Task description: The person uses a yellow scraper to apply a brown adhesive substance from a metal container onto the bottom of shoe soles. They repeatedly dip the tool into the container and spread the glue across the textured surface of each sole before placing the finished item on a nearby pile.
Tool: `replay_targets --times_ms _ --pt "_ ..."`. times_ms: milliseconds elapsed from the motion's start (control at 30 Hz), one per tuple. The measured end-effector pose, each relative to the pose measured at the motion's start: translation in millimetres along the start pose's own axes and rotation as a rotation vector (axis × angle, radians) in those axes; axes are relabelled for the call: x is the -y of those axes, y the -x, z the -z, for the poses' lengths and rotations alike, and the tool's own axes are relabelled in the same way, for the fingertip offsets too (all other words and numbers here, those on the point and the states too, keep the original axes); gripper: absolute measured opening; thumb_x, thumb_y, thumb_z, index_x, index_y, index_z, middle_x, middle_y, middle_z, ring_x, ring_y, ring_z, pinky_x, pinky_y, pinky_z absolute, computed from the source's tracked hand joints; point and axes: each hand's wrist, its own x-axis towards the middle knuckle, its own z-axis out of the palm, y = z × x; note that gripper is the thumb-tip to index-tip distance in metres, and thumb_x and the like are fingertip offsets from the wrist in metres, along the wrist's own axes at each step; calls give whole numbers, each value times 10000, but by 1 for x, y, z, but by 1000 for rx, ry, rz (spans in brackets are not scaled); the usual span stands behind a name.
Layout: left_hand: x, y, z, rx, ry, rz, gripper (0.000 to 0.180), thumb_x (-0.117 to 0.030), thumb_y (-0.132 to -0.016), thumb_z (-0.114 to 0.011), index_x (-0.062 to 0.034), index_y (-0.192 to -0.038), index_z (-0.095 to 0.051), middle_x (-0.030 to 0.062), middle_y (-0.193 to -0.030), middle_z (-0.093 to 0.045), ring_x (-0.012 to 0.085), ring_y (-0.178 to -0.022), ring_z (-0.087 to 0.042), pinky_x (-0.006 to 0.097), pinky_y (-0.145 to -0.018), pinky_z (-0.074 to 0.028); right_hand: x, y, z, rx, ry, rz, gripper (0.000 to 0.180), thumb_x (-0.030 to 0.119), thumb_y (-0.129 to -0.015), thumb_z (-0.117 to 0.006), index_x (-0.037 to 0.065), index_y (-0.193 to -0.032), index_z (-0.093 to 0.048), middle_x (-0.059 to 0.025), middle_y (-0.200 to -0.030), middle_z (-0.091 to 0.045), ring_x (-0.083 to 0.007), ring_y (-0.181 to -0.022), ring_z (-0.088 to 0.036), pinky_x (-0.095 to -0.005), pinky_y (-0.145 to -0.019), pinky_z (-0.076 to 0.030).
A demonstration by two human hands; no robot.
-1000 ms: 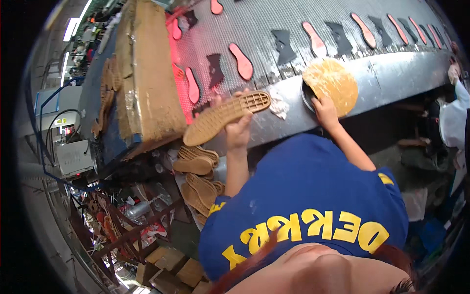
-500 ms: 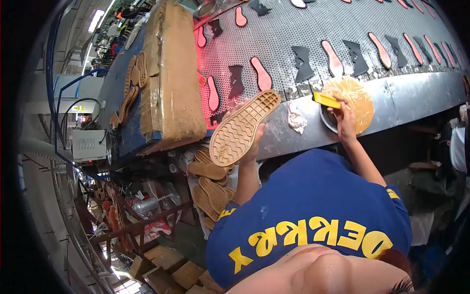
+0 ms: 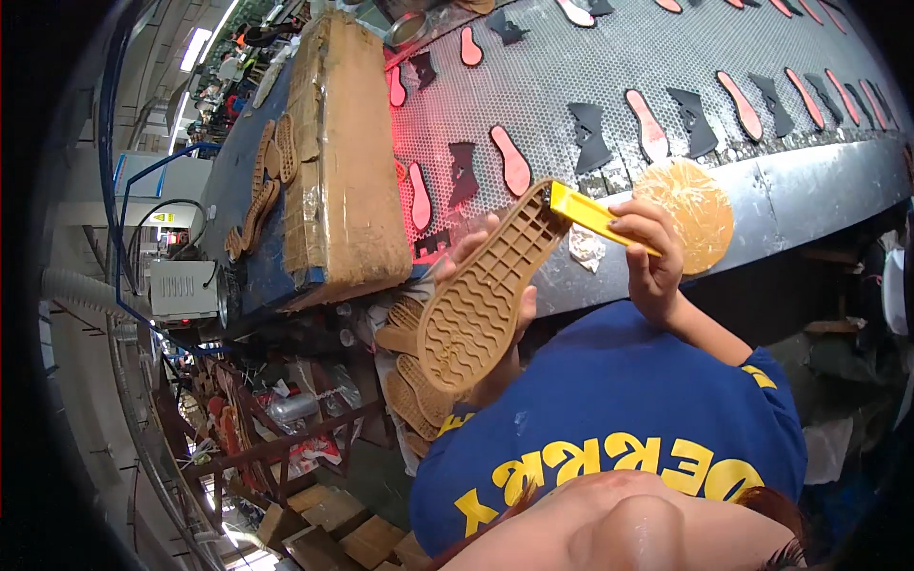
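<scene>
Now the tan rubber shoe sole with the wavy tread (image 3: pixel 481 300) is lifted higher and closer than a moment ago, and the yellow flat brush handle (image 3: pixel 595 215) has come away from the round sticky glue pan (image 3: pixel 693 211) to touch the sole's top end.

Biggest of all is the long grey mesh belt tabletop (image 3: pixel 571 86), which runs across the top of the view. Pink foot-shaped pieces (image 3: pixel 511 160) and dark cut pieces (image 3: pixel 588 136) lie on it in rows, apart from one another. A big brown cardboard box (image 3: pixel 345 162) sits at the left end. Below it, more tan soles (image 3: pixel 411 385) are stacked in a pile.

The left hand (image 3: pixel 476 255) is behind the sole, holding it tilted with the tread facing up. Only some fingertips show past the sole's edge, so I cannot tell just how the fingers are set. The right hand (image 3: pixel 647 252) is closed around the yellow brush handle, fingers wrapped tight. The brush tip meets the sole's far end.

The brush looks just loaded and set on the sole, so I think the gluing of this sole is only starting. Most of the sole seems left to do, and the pile of soles below looks untouched.
</scene>
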Motion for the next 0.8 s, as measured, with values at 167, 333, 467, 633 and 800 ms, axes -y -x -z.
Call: replay_targets --times_ms 167,333,467,633,800 --pt "4 -4 -8 -6 126 -62 796 6 -735 -719 -168 -1377 -281 179 -1396 -358 373 -1374 -316 523 -1119 -328 8 2 -8 -29 -63 -30 352 315 -978 -526 -16 -1040 -630 -187 -1096 -600 -286 -988 -612 -355 -854 -485" --pt "-1 -2 -12 -28 138 -17 790 31 -737 -734 -149 -1365 -288 157 -1408 -365 333 -1390 -310 449 -1128 -350 16 -4 -2 186 -113 98 369 341 -957 -558 -7 -1052 -632 -180 -1099 -601 -299 -987 -615 -376 -858 -497" --pt "-2 -3 -13 -25 101 -23 797 37 -713 -731 -145 -1356 -297 130 -1426 -357 262 -1378 -346 386 -1139 -337 17 -3 -5 96 5 164 358 327 -938 -588 -13 -1043 -633 -173 -1079 -610 -295 -976 -622 -359 -829 -511" --pt "-8 -8 -17 -140 365 222 575 -210 -815 -620 -114 -1341 -406 113 -1413 -412 256 -1303 -427 405 -1082 -392 22 -3 -13 107 91 217 352 320 -908 -623 -14 -1022 -631 -172 -1065 -605 -307 -933 -629 -366 -793 -528" --pt "3 -14 -9 -208 858 499 491 -341 -907 -479 -63 -1310 -452 164 -1350 -483 304 -1204 -511 452 -1011 -455 34 -1 -27 243 33 341 375 322 -873 -652 -9 -1044 -607 -185 -1050 -597 -321 -898 -651 -369 -730 -565"
